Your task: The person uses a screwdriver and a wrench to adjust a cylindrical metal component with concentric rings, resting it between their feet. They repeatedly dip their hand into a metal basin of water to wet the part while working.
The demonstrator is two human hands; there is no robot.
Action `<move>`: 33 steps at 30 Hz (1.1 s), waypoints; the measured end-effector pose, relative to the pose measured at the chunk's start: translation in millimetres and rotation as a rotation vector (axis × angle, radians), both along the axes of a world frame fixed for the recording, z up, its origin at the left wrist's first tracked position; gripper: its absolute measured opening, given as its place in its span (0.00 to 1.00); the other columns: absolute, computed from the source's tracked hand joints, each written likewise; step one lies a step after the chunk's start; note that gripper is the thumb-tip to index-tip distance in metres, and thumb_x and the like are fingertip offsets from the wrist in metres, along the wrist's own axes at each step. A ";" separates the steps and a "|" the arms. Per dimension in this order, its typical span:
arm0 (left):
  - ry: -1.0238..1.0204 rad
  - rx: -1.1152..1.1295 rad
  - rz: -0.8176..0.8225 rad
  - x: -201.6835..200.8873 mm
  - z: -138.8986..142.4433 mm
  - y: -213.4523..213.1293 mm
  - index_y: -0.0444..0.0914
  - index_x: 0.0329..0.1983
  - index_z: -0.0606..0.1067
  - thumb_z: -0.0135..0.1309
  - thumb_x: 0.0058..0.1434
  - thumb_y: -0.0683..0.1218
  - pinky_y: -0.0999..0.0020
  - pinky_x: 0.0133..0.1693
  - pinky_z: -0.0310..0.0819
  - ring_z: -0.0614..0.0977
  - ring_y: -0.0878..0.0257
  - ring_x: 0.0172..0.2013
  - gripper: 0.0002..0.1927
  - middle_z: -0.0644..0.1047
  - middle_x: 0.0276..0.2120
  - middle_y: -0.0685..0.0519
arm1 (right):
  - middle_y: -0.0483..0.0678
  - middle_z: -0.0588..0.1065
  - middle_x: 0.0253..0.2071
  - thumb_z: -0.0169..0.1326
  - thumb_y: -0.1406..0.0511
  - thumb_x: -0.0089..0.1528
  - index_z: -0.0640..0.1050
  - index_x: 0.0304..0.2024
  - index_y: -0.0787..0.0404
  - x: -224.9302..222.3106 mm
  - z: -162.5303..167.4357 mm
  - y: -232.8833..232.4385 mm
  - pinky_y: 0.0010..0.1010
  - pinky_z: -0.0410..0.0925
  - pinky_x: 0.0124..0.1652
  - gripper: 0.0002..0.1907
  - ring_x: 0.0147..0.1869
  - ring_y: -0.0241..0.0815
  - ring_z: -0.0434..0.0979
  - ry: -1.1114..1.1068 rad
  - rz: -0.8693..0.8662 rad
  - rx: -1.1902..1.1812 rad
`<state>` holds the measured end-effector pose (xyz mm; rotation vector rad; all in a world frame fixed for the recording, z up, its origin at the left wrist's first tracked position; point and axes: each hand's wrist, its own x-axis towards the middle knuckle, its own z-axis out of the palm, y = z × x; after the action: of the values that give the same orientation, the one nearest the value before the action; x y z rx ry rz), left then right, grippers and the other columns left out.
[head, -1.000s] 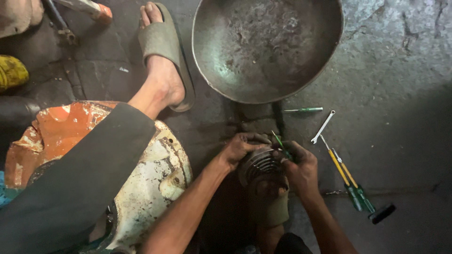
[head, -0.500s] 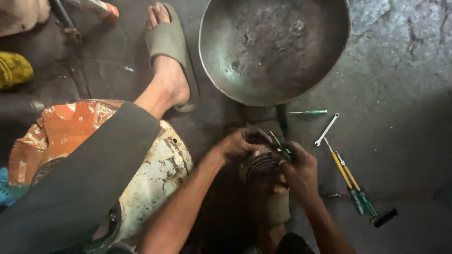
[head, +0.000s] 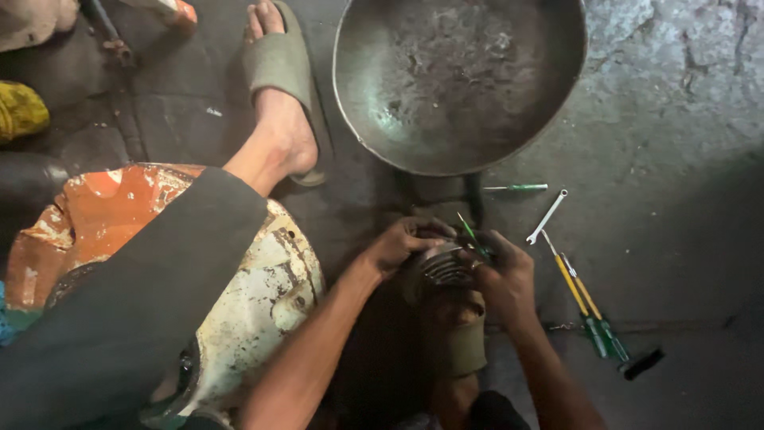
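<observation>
Both my hands are wrapped around a small finned metal engine part [head: 442,267] that rests on my sandalled foot [head: 454,342]. My left hand [head: 398,243] grips its left and top side. My right hand [head: 505,279] holds the right side and has a thin green-handled tool [head: 469,231] pinched between its fingers, tip pointing into the part. Much of the part is hidden by my fingers.
A big dented metal bowl [head: 557,103] lies just beyond the part. On the concrete to the right lie a small spanner [head: 547,216], a green screwdriver [head: 517,188] and two yellow-shafted screwdrivers [head: 585,306]. My other sandalled foot [head: 282,95] and a rusty orange-and-white shell [head: 263,295] are at left.
The view has shifted slightly. My hands stay on the finned part, with small finger movements and the green tool tilting a little.
</observation>
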<state>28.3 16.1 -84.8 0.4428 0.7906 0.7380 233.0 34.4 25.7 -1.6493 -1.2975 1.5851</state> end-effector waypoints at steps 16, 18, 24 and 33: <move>0.828 0.319 0.109 42.2 61.1 -2.3 0.40 0.53 0.75 0.70 0.46 0.48 0.64 0.53 0.76 0.83 0.60 0.49 0.30 0.82 0.47 0.50 | 0.49 0.82 0.32 0.63 0.68 0.57 0.83 0.44 0.67 14.1 -22.9 1.7 0.29 0.71 0.34 0.13 0.34 0.35 0.78 -0.209 -0.050 0.049; 0.900 0.339 0.132 44.4 60.6 -1.3 0.39 0.51 0.76 0.71 0.44 0.47 0.64 0.51 0.76 0.83 0.59 0.47 0.29 0.82 0.45 0.49 | 0.48 0.83 0.34 0.62 0.69 0.57 0.83 0.45 0.67 14.3 -27.0 -2.2 0.27 0.72 0.36 0.13 0.36 0.34 0.79 -0.104 -0.073 0.057; 0.793 0.228 0.172 44.2 61.8 -2.2 0.38 0.46 0.79 0.69 0.43 0.47 0.65 0.46 0.79 0.85 0.59 0.42 0.25 0.84 0.40 0.48 | 0.47 0.82 0.37 0.62 0.69 0.59 0.83 0.46 0.68 19.9 -42.3 -6.6 0.26 0.73 0.38 0.14 0.38 0.33 0.79 0.111 -0.131 -0.028; 0.860 0.267 0.143 39.1 75.0 1.1 0.39 0.45 0.80 0.70 0.44 0.48 0.68 0.44 0.80 0.86 0.62 0.40 0.24 0.85 0.40 0.49 | 0.57 0.79 0.41 0.62 0.69 0.56 0.81 0.55 0.58 18.9 -13.4 -16.3 0.40 0.72 0.39 0.23 0.40 0.52 0.81 -0.488 0.059 0.347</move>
<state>67.3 17.2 -9.8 0.9837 1.5456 0.7873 251.9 18.1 12.4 -1.8383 -1.7596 0.9345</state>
